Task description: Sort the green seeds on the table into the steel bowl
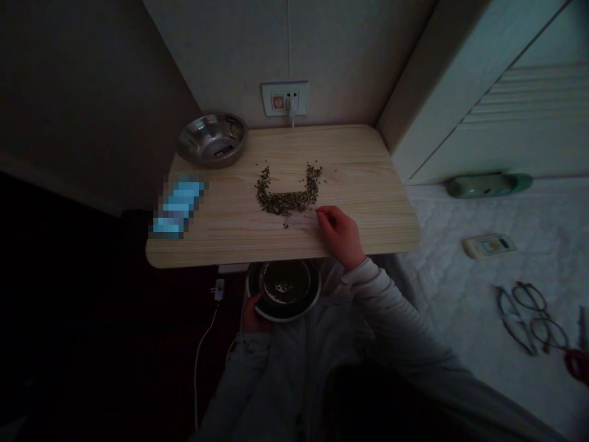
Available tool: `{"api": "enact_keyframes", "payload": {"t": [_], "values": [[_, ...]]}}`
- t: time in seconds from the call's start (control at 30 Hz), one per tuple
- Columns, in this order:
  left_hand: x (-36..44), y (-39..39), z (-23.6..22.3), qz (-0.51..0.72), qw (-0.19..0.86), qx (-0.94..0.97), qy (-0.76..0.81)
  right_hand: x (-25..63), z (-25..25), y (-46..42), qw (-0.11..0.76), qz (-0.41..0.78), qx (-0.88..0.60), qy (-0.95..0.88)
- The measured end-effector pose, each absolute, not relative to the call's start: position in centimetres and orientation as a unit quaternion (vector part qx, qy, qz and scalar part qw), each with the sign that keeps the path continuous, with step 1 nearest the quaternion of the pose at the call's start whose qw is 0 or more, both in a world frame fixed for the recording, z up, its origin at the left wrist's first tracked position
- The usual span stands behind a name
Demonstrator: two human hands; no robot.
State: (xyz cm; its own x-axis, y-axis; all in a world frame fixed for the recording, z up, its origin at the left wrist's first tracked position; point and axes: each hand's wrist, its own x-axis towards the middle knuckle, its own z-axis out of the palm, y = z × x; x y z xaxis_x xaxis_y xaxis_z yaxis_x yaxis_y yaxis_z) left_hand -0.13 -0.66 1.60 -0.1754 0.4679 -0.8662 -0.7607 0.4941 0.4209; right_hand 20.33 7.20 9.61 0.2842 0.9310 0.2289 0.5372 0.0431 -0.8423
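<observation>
My left hand is closed on the rim of a dark bowl with a pale edge, held in my lap below the table's front edge. Small dark grains lie in its bottom, as far as the dim light shows. On the wooden table a heap of small dark green beans spreads in a U shape. Just right of the heap's near side is my right hand, its thumb and fingertips pinched together over the wood. Whatever the pinch holds is too small to make out.
A steel bowl stands at the table's back left, with a blurred-out bright screen in front. A plug sits in the wall socket. A remote control, a green object and eyeglasses lie on the quilted bedding at right.
</observation>
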Motion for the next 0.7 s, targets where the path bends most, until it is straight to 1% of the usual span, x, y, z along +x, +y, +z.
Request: {"api": "enact_keyframes", "payload": {"t": [0.2, 0.33, 0.5, 0.7], "values": [[0.12, -0.39, 2.31, 0.467, 0.639, -0.132, 0.597, 20.45, 9.67, 7.15, 0.434, 0.245, -0.644, -0.580], [0.28, -0.31, 2.49, 0.480, 0.624, -0.127, 0.603, 20.49, 9.67, 7.13, 0.439, 0.245, -0.647, -0.574], [0.23, -0.49, 2.27, 0.478, 0.634, -0.116, 0.596, 20.52, 9.65, 7.11, 0.428, 0.237, -0.640, -0.592], [0.31, -0.36, 2.40, 0.494, 0.602, -0.121, 0.616, 20.48, 10.01, 6.96, 0.413, 0.254, -0.617, -0.620]]}}
